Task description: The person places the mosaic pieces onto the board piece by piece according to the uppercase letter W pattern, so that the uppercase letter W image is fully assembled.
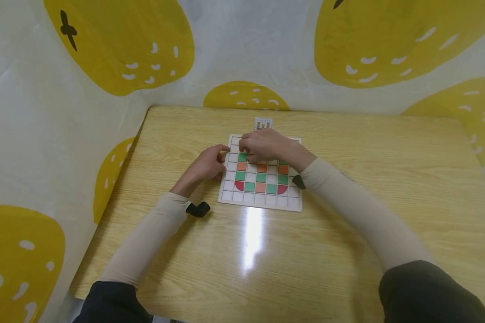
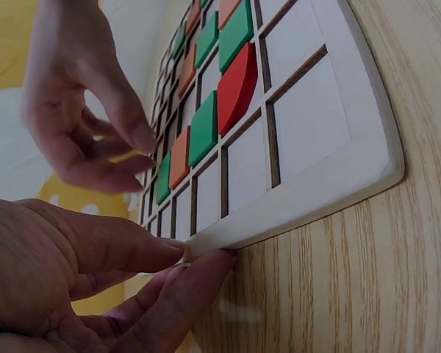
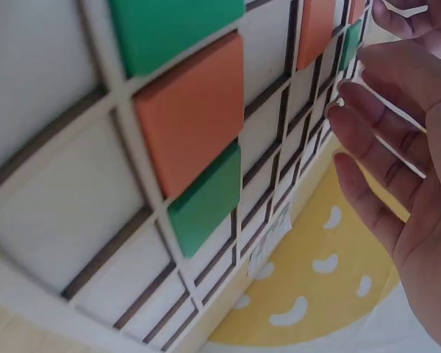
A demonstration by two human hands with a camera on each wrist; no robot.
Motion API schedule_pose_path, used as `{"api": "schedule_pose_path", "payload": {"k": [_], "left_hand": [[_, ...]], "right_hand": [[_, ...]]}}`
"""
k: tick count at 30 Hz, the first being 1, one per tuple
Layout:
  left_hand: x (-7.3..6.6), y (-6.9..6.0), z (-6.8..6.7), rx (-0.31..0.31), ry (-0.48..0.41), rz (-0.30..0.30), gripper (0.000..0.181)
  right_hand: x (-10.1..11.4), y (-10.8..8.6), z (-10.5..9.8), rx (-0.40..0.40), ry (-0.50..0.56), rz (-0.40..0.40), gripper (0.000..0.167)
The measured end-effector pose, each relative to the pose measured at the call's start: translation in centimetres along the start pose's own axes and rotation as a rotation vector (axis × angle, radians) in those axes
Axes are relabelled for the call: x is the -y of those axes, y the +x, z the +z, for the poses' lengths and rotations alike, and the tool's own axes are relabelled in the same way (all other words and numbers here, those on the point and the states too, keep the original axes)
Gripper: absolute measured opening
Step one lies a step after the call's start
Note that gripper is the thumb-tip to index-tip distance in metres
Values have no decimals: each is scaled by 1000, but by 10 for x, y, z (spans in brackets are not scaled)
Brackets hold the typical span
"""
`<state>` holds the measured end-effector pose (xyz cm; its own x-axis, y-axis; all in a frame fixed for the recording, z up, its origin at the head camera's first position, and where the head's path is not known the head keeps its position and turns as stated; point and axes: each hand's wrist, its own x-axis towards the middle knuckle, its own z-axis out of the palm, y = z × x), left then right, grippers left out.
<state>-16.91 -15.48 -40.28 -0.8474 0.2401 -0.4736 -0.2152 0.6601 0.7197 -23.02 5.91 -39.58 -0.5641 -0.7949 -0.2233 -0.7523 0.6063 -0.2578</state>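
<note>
A white grid board (image 1: 248, 198) lies on the table, with green, orange and red tiles set in its squares. At its left edge, my left hand (image 1: 208, 162) pinches the rim between thumb and finger, as the left wrist view shows close up. Over the upper part of the board is my right hand (image 1: 264, 145), its fingers loosely bent near a green tile (image 1: 242, 157). No piece shows between those fingers in the right wrist view. Two red tiles (image 1: 240, 185) with a rounded corner sit in the lower part of the pattern.
Behind the board lies a small card (image 1: 263, 122) printed with a grid pattern, partly covered by the right hand. The wooden table (image 1: 178, 134) meets a white cloth (image 1: 250, 45) with yellow fruit shapes at the back and left.
</note>
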Motion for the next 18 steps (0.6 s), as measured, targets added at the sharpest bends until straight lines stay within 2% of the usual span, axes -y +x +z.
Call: {"api": "schedule_pose_path", "payload": {"k": [6,12,18], "left_hand": [[2,-1,-2,-5,7,7,60],[9,-7,-9,-4,43,40,56],[6,-15,-21,2,100,73,52]], "right_hand": [[-11,-22,-5,-38,21,53,24],[-24,-54,-11,-56,138,48,26],[-31,-93,-16,-35,234,80,30]]}}
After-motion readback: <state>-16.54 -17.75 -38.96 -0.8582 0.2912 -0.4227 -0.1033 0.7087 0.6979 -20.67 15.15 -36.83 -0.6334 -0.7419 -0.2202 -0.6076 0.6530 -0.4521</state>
